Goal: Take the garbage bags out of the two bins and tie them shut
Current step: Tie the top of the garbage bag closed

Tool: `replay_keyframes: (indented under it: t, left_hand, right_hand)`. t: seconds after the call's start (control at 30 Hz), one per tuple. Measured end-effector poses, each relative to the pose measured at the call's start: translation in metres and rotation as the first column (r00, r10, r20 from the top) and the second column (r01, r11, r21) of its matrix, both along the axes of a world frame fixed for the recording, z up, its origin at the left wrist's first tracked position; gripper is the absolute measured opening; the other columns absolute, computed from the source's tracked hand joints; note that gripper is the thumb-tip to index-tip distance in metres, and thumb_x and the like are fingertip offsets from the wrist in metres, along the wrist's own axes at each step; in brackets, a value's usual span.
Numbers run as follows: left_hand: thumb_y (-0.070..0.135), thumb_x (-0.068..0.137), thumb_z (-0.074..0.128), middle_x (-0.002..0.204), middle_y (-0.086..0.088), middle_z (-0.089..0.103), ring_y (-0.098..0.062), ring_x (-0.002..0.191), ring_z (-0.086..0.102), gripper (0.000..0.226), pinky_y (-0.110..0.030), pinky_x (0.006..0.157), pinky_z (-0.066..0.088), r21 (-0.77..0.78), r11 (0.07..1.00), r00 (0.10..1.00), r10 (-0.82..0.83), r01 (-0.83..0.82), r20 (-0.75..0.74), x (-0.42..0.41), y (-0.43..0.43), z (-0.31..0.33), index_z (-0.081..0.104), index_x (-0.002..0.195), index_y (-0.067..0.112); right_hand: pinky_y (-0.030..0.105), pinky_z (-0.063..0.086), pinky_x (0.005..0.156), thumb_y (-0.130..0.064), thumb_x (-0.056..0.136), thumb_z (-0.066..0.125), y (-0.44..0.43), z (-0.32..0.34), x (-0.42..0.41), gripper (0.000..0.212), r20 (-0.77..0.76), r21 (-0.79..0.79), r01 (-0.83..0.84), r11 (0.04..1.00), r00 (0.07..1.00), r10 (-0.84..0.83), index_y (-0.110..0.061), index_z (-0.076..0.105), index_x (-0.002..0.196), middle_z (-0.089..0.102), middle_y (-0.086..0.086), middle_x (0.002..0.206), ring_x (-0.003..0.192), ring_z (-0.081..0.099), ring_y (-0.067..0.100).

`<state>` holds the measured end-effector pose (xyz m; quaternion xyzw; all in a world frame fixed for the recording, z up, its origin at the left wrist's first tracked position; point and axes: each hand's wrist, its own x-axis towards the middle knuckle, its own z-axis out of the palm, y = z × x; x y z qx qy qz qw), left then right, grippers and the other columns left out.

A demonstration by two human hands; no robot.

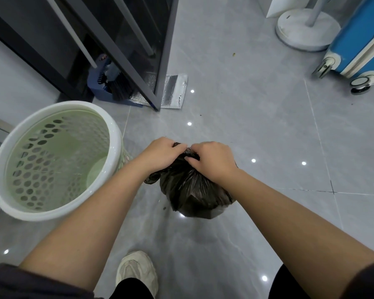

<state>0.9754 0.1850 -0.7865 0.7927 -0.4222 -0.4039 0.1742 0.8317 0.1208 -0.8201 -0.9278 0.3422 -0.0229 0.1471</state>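
Observation:
A full black garbage bag (192,193) stands on the grey floor in the middle of the view. My left hand (159,155) and my right hand (212,159) both grip the gathered top of the bag, knuckles close together over its neck. A loose flap of the bag hangs below my left wrist. To the left stands a pale green bin (52,160) with a perforated wall, upright, with no bag inside. Only this one bin is in view.
A dark glass door frame (158,61) rises behind the bin, with a blue dustpan and brush (110,87) and a silver foil pouch (173,91) at its foot. A white fan base (304,31) and a blue suitcase (358,46) stand far right. My shoe (136,270) is below the bag.

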Motion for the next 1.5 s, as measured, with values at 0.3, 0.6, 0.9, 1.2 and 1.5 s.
replay_keyframes:
  t: [0.3,0.6,0.9,1.2,1.5]
  left_hand:
    - [0.032,0.092,0.046,0.055,-0.004,0.052,-0.019,0.056,0.047,0.040,-0.030,0.059,0.036,0.022,1.000,0.997,0.017,-0.018,0.070,0.000,-0.003,-0.003,0.050,0.059,0.009]
    - [0.031,0.092,0.045,0.054,-0.002,0.038,-0.019,0.055,0.037,0.043,-0.032,0.051,0.026,-0.018,1.000,0.990,-0.005,0.008,0.143,-0.006,-0.011,0.001,0.035,0.054,0.013]
    - [0.032,0.093,0.046,0.056,-0.002,0.042,-0.018,0.054,0.038,0.039,-0.031,0.054,0.030,0.018,0.999,0.993,-0.032,0.031,0.110,-0.004,-0.010,-0.002,0.043,0.060,0.011]
    - [0.035,0.094,0.045,0.056,-0.002,0.045,-0.019,0.055,0.041,0.041,-0.031,0.055,0.031,0.017,1.000,0.993,-0.022,0.020,0.116,-0.003,-0.011,-0.001,0.046,0.060,0.012]
    - [0.028,0.092,0.046,0.053,-0.001,0.042,-0.016,0.051,0.037,0.036,-0.030,0.053,0.029,0.016,1.000,0.995,-0.004,0.002,0.099,-0.003,-0.008,0.002,0.048,0.060,0.011]
  right_hand:
    - [0.036,0.032,0.076,-0.059,0.082,0.049,-0.001,0.005,-0.002,0.041,-0.077,0.034,-0.014,0.999,0.997,0.016,-0.020,0.049,0.068,0.054,-0.005,0.073,0.075,0.053,0.019]
    - [0.032,0.036,0.062,-0.049,0.092,0.047,0.000,0.009,0.000,0.033,-0.065,0.078,0.119,0.990,0.991,-0.114,-0.023,0.050,0.112,0.067,0.003,0.090,0.085,0.061,0.028]
    - [0.038,0.032,0.081,-0.034,0.080,0.064,-0.001,0.002,-0.005,0.021,0.035,-0.117,0.080,0.990,0.996,-0.076,-0.013,0.067,0.082,0.055,0.005,0.093,0.092,0.050,0.027]
    - [0.044,0.031,0.099,-0.044,0.081,0.064,0.000,0.003,-0.002,0.032,0.019,-0.155,0.095,0.983,0.995,-0.093,-0.012,0.068,0.081,0.060,0.004,0.094,0.097,0.054,0.026]
    - [0.034,0.048,0.061,-0.045,0.093,0.050,0.002,0.004,-0.003,0.027,-0.001,0.026,0.058,0.998,0.998,-0.058,-0.021,0.050,0.105,0.065,0.000,0.084,0.074,0.061,0.023]
